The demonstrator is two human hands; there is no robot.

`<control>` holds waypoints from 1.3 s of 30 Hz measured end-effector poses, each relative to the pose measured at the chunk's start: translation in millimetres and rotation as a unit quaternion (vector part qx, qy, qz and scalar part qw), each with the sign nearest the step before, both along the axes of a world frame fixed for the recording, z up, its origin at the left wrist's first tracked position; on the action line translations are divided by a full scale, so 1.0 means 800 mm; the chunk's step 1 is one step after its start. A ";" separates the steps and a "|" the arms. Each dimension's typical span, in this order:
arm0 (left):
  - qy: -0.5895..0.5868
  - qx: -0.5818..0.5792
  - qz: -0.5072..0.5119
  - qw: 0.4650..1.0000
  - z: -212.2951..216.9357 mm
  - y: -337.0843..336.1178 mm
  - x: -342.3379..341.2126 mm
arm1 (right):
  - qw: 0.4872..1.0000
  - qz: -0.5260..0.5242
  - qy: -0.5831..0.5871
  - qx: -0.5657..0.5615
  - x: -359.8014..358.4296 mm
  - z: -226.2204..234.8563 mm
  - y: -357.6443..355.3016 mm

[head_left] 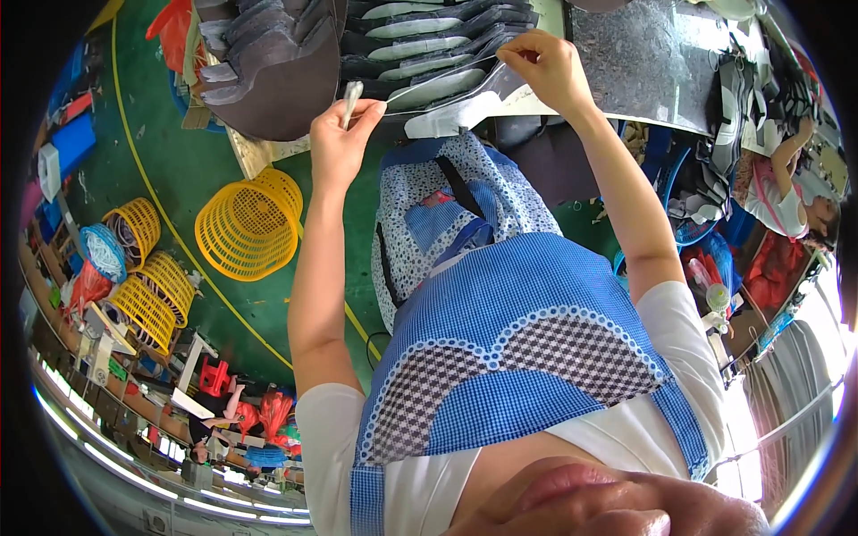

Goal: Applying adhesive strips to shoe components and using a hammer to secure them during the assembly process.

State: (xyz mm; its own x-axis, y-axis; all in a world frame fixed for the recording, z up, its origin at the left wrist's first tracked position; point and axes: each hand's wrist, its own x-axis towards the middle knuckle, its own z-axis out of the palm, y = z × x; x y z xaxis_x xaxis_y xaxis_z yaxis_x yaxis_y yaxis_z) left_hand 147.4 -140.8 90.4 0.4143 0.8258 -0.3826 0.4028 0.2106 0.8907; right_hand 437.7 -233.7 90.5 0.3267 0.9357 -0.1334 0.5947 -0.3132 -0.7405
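My left hand (341,147) is closed, with a short white stick (351,96) gripped upright in its fingers; whether it is a pen or a brush handle cannot be told. Its thumb and forefinger also pinch the near end of a thin pale strip (438,83). At the strip's other end, higher and to the right, my right hand (550,71) is closed in a pinch. Stretched between both hands, the strip passes over a row of overlapping dark cut pieces with pale grey oval patches (416,47). A white piece (456,116) lies at the table's near edge, below the strip.
More dark pieces lie on a round brown board (281,94) at the left. The grey tabletop (652,62) extends right. Yellow baskets (246,232) stand on the green floor at my left. Another person (786,192) works at the far right.
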 end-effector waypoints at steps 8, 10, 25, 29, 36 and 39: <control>0.118 0.119 -0.037 0.985 -0.031 0.024 0.010 | 0.994 0.025 -0.110 -0.002 0.000 -0.034 0.012; 0.122 0.139 -0.035 0.982 -0.036 0.031 0.013 | 0.990 0.022 -0.138 0.000 -0.002 -0.037 0.016; -0.288 -0.311 0.003 0.906 0.070 0.035 0.029 | 0.957 -0.010 0.282 0.062 -0.071 0.052 0.039; -0.288 -0.261 -0.021 0.921 0.089 0.019 0.043 | 0.928 0.003 0.361 0.096 -0.104 0.074 0.058; -0.224 -0.153 -0.067 0.960 0.094 0.001 0.050 | 0.924 0.002 0.370 0.093 -0.111 0.083 0.060; -0.320 -0.300 -0.027 0.898 0.106 0.004 0.045 | 0.892 -0.008 0.444 0.080 -0.104 0.089 0.056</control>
